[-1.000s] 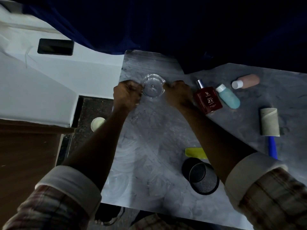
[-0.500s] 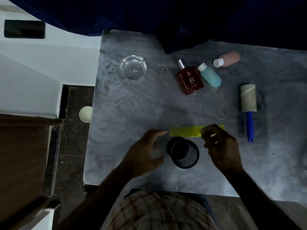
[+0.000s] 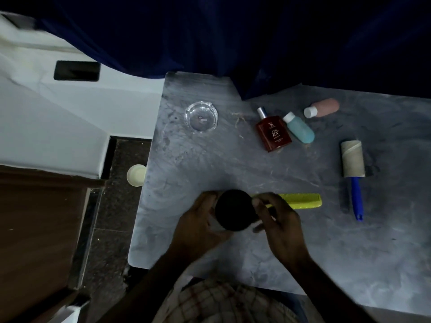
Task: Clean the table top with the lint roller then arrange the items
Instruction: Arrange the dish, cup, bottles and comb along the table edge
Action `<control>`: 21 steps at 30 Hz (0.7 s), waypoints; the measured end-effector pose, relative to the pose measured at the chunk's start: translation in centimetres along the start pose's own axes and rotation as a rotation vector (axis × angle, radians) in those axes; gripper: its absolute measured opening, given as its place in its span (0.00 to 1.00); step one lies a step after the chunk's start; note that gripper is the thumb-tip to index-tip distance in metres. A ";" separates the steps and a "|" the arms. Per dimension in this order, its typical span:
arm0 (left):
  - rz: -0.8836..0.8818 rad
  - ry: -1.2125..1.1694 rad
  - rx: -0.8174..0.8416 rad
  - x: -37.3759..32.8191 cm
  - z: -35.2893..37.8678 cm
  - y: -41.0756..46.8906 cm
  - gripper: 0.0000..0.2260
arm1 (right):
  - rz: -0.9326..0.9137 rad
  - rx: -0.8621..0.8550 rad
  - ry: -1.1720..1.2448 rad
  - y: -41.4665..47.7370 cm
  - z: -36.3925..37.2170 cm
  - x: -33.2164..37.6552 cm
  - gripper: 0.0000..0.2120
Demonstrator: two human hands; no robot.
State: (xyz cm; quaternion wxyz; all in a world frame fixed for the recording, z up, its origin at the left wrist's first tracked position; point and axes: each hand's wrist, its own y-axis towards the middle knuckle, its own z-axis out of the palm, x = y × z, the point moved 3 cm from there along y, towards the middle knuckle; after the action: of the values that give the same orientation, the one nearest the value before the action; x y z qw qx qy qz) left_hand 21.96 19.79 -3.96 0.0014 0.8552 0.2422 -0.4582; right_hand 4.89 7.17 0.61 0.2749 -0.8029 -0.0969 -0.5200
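A black mesh cup [image 3: 234,209] is held between my left hand [image 3: 198,226] and my right hand [image 3: 278,226] near the front of the grey marble table top [image 3: 233,164]. Its dark round end faces the camera. A yellow-green comb [image 3: 300,200] lies flat just behind my right hand. The lint roller [image 3: 352,162] with a blue handle lies at the right, apart from both hands. A glass ashtray [image 3: 201,116] sits at the back left. A red perfume bottle [image 3: 273,132], a teal bottle [image 3: 299,129] and a pink bottle [image 3: 323,108] lie at the back.
Bits of fibre [image 3: 238,117] lie on the table between the ashtray and the perfume bottle. A small white cup [image 3: 136,175] stands on the dark floor left of the table. A white bed [image 3: 58,117] with a phone [image 3: 77,71] is at the left. A dark blue curtain [image 3: 233,38] hangs behind.
Both hands left the ashtray at the back and came to the front of the table. They closed around the black mesh cup and tipped it up off the surface.
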 end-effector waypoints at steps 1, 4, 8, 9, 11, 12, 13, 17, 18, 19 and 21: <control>-0.009 0.009 -0.037 0.3 -1.1 0.8 0.38 | -0.027 0.005 0.007 1.3 0.9 0.7 0.08; -0.018 -0.002 -0.211 1.2 -3.8 4.1 0.33 | -0.065 0.009 0.023 5.7 4.0 2.4 0.06; -0.045 -0.056 -0.392 2.1 -5.6 8.2 0.34 | -0.042 -0.003 0.062 11.0 7.2 3.6 0.10; -0.060 -0.053 -0.412 2.3 -5.8 9.0 0.34 | -0.034 0.000 0.055 12.0 7.7 3.8 0.09; -0.103 -0.040 -0.433 2.7 -5.9 10.2 0.34 | -0.024 0.010 0.038 13.4 8.4 4.1 0.09; -0.123 -0.029 -0.435 2.9 -5.9 10.5 0.35 | -0.032 0.010 0.016 13.9 8.6 4.2 0.09; -0.141 -0.021 -0.433 3.1 -5.7 10.8 0.35 | -0.043 0.010 -0.012 14.3 8.8 4.3 0.10; -0.194 -0.042 -0.444 3.6 -5.2 10.5 0.37 | -0.059 0.031 -0.077 14.7 9.2 4.2 0.10; -0.205 -0.054 -0.448 3.7 -5.1 10.4 0.37 | -0.059 0.035 -0.093 14.7 9.3 4.1 0.10; -0.215 -0.065 -0.452 3.7 -4.9 10.2 0.37 | -0.064 0.038 -0.107 14.7 9.3 4.0 0.10; -0.229 -0.081 -0.461 3.6 -4.8 9.9 0.37 | -0.078 0.049 -0.126 14.5 9.5 4.0 0.10</control>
State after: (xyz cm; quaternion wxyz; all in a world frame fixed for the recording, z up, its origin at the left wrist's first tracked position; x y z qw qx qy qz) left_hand 31.47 13.59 -6.15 0.1543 0.7801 0.4352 -0.4221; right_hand 20.47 -0.25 -3.72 0.2673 -0.8227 -0.1582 -0.4761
